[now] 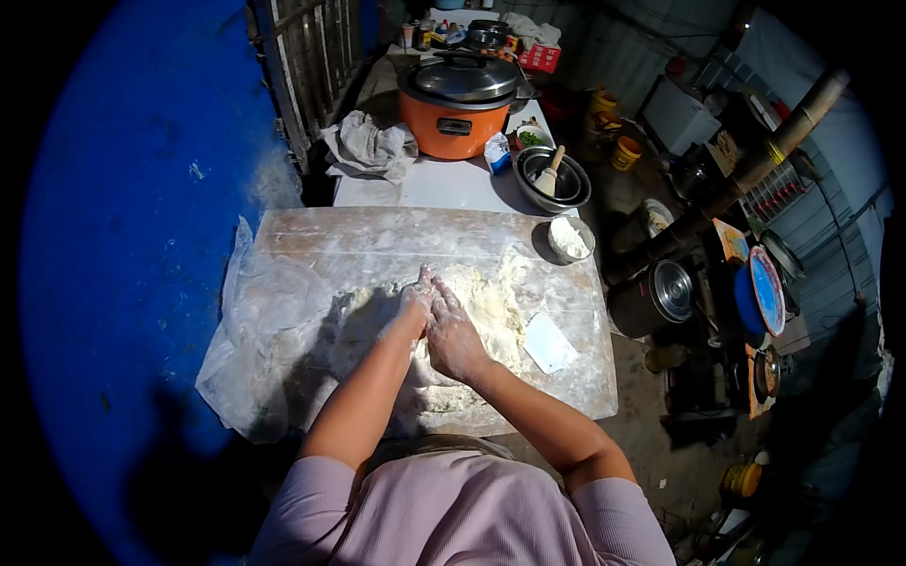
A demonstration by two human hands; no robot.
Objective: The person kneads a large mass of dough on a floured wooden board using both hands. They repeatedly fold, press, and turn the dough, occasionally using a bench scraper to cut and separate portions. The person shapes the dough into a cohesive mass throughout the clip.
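Note:
My left hand (416,303) and my right hand (453,336) meet palm to palm above the floured wooden board (396,230), fingers stretched forward. Both are dusted with flour. Their palms are hidden, so whether anything lies between them is unclear. Under and around them spreads a rough, crumbly mass of floury dough (488,297), partly in the shadow of my arms. A white dough scraper (550,345) lies flat to the right of the dough. At the board's far right corner stands a bowl of flour (570,239).
Crumpled clear plastic (262,339) covers the board's left side. Beyond the board are an orange pot (453,117) with a metal lid, a cloth (375,145), and metal bowls (541,198) holding a brush (546,180). A slanting pole (750,170) and a lidded pot (648,301) stand right.

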